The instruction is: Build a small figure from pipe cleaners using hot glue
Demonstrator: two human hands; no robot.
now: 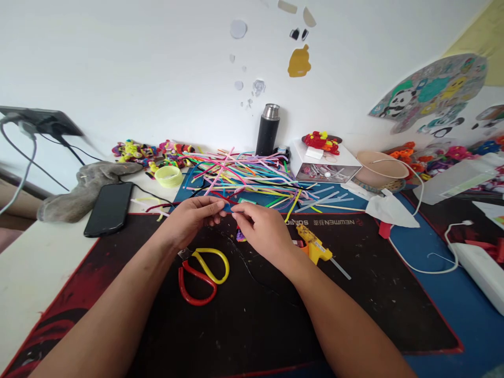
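Observation:
My left hand (199,216) is closed in a pinch above the far edge of the black desk mat (236,325). Close beside it, my right hand (262,226) also pinches, with its fingertips almost meeting the left ones. A bit of blue shows between the fingertips, too small to make out. Just beyond both hands lies a loose pile of coloured pipe cleaners (232,176). Scissors (202,275) with one red and one yellow handle rest on the mat by my left wrist, their blades partly hidden. A yellow glue gun (315,247) lies right of my right hand.
On the left are a black phone (108,209), a grey plush object (88,191) and a roll of pale yellow tape (168,177). A black thermos (268,128) and a white box (326,163) stand behind the pile. White cables and a power strip (478,275) lie right.

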